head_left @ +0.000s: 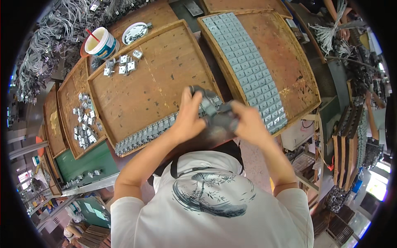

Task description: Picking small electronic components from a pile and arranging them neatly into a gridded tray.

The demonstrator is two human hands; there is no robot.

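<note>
My left hand (189,115) and my right hand (251,123) meet in front of my body, over the near right corner of the middle wooden tray (157,74). Between them is a small grey metal part (209,108), blurred by motion, and the fingers of both hands are closed about it. Dark grey material (223,120) shows at my fingertips; whether it is a finger covering or part of the piece, I cannot tell. A row of grey metal parts (149,131) lines the tray's near edge, beside my left forearm.
Loose metal parts (124,65) lie at the tray's far left. To the right, another wooden tray (285,53) holds rows of grey square parts (244,58). A white bucket (103,44) and a white bowl (134,34) stand behind; wire bundles (58,37) hang at left.
</note>
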